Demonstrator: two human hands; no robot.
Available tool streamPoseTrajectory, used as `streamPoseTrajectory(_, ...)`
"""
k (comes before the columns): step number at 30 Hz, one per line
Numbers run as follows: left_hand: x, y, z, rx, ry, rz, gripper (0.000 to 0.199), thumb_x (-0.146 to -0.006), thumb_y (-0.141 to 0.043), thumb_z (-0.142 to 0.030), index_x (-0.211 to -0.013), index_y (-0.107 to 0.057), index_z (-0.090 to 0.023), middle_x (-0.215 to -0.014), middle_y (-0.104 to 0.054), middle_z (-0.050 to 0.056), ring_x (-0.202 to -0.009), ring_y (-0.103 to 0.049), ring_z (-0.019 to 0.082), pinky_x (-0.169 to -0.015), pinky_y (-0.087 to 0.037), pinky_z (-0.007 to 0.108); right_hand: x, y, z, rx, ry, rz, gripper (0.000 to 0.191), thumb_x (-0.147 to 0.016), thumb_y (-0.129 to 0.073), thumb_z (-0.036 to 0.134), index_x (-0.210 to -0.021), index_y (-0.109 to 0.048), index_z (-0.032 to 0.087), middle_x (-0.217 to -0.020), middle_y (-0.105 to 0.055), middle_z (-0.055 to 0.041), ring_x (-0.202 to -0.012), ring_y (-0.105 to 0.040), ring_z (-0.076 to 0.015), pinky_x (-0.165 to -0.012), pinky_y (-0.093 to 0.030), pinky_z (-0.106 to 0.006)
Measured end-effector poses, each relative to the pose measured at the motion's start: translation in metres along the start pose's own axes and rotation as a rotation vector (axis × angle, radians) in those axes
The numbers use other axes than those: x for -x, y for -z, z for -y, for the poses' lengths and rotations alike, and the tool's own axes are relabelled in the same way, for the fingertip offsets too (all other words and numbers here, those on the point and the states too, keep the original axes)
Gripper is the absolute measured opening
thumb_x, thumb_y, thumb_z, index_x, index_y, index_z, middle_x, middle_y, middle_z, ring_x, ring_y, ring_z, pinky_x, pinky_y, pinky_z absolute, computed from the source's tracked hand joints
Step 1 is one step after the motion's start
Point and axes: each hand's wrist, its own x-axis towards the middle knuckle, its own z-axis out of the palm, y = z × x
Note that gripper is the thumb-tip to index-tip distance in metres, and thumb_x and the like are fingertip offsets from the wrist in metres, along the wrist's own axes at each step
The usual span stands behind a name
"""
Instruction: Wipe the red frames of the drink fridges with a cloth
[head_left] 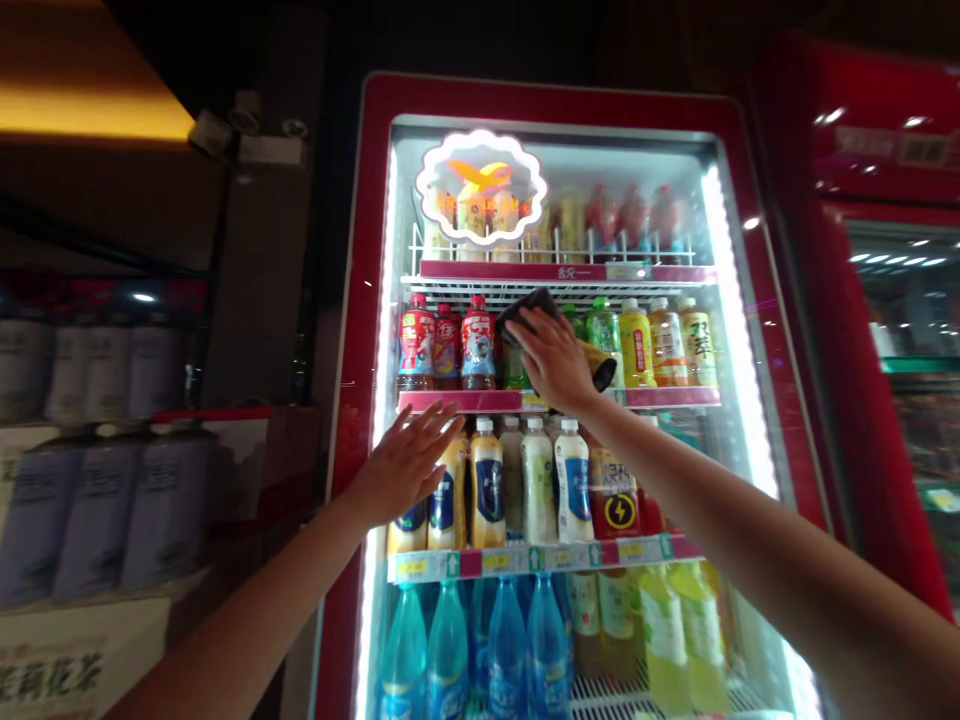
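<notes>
A drinks fridge (551,90) with a red frame and a lit glass front stands before me. My right hand (556,362) holds a dark cloth (531,308) flat on the glass, in front of the second shelf of bottles. Part of the cloth, with a yellowish-brown patch, sticks out to the right of the hand. Lower and to the left is my left hand (401,465), open with its fingers spread and holding nothing. It is at the glass by the third shelf; whether it touches the pane I cannot tell.
Behind the glass stand several rows of bottles, with blue bottles (506,645) at the bottom. A glowing white scalloped sign (481,188) is at the upper left of the pane. Large purple-grey containers (169,510) are stacked on the left. Another red fridge (885,150) stands at the right.
</notes>
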Motion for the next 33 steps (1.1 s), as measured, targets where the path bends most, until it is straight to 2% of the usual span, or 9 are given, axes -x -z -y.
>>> streamPoseTrajectory(3,0.000,0.000,0.000,0.025,0.003,0.000,0.072,-0.101,-0.045,-0.037,-0.163,-0.010,-0.023,-0.165,-0.031,0.007,-0.154,-0.024,0.024,-0.129,-0.011,0.048,0.019,0.010,0.010,-0.046,0.298,0.190,0.053,-0.099,-0.045,0.022,-0.150,-0.045,0.034,-0.157,-0.046,-0.0004,-0.148,-0.039,-0.0209,-0.124,-0.030,-0.048)
streamPoseTrajectory(5,0.000,0.000,0.000,0.035,0.008,0.007,0.073,-0.101,-0.045,-0.036,-0.163,-0.007,-0.023,-0.166,-0.030,0.007,-0.154,-0.024,0.024,-0.129,-0.012,0.049,0.027,0.022,-0.002,-0.053,0.347,0.233,0.049,-0.100,-0.044,0.023,-0.148,-0.048,0.035,-0.156,-0.048,0.0014,-0.146,-0.040,-0.0190,-0.124,-0.031,-0.047)
streamPoseTrajectory(9,0.001,-0.001,0.000,0.034,-0.002,-0.009,0.076,-0.101,-0.047,-0.033,-0.163,-0.004,-0.022,-0.166,-0.028,0.009,-0.154,-0.024,0.025,-0.128,-0.013,0.050,0.004,0.022,-0.026,-0.009,0.087,0.073,0.048,-0.098,-0.043,0.019,-0.144,-0.055,0.028,-0.152,-0.053,-0.0044,-0.145,-0.043,-0.0251,-0.122,-0.033,-0.051)
streamPoseTrajectory(13,0.002,-0.001,0.000,0.025,-0.001,-0.019,0.078,-0.101,-0.047,-0.030,-0.162,0.000,-0.022,-0.166,-0.028,0.009,-0.154,-0.025,0.025,-0.128,-0.015,0.051,-0.046,-0.011,0.003,-0.005,-0.130,-0.090,0.050,-0.097,-0.041,0.018,-0.145,-0.054,0.024,-0.153,-0.050,-0.0083,-0.146,-0.041,-0.0301,-0.123,-0.031,-0.056)
streamPoseTrajectory(18,0.003,0.000,-0.001,0.090,0.028,-0.032,0.081,-0.099,-0.048,-0.025,-0.162,0.002,-0.023,-0.167,-0.026,0.010,-0.154,-0.024,0.026,-0.126,-0.023,0.052,-0.043,-0.025,0.068,-0.067,0.116,0.023,0.045,-0.100,-0.043,0.023,-0.144,-0.055,0.023,-0.154,-0.050,-0.0081,-0.146,-0.040,-0.0263,-0.124,-0.030,-0.052)
streamPoseTrajectory(22,0.004,0.001,-0.002,0.141,0.160,-0.101,0.081,-0.100,-0.047,-0.025,-0.162,0.004,-0.021,-0.168,-0.023,0.012,-0.156,-0.016,0.028,-0.124,-0.027,0.055,-0.010,-0.009,0.060,-0.062,0.291,0.113,0.043,-0.099,-0.046,0.022,-0.141,-0.057,0.027,-0.152,-0.053,-0.0036,-0.144,-0.044,-0.0217,-0.123,-0.031,-0.048)
streamPoseTrajectory(26,0.007,0.000,-0.002,0.148,0.188,-0.106,0.080,-0.100,-0.048,-0.028,-0.163,0.001,-0.021,-0.167,-0.027,0.013,-0.157,-0.014,0.030,-0.125,-0.024,0.059,-0.028,-0.011,0.034,0.004,0.077,-0.013,0.046,-0.097,-0.046,0.019,-0.141,-0.057,0.025,-0.152,-0.053,-0.0062,-0.142,-0.047,-0.0261,-0.121,-0.033,-0.052)
streamPoseTrajectory(29,0.008,0.000,-0.003,0.149,0.203,-0.095,0.079,-0.099,-0.048,-0.028,-0.163,-0.001,-0.020,-0.167,-0.025,0.014,-0.157,-0.014,0.029,-0.125,-0.024,0.058,-0.062,-0.028,0.047,0.001,-0.107,-0.143,0.045,-0.098,-0.045,0.021,-0.140,-0.059,0.020,-0.151,-0.053,-0.0104,-0.142,-0.046,-0.0294,-0.119,-0.034,-0.054)
streamPoseTrajectory(33,0.009,0.002,-0.005,0.119,0.259,-0.080,0.080,-0.100,-0.047,-0.033,-0.162,0.002,-0.018,-0.168,-0.023,0.015,-0.157,-0.015,0.027,-0.125,-0.025,0.054,-0.074,-0.042,0.088,-0.097,0.026,-0.094,0.042,-0.098,-0.047,0.023,-0.138,-0.061,0.022,-0.149,-0.056,-0.0089,-0.142,-0.047,-0.0283,-0.120,-0.032,-0.055)
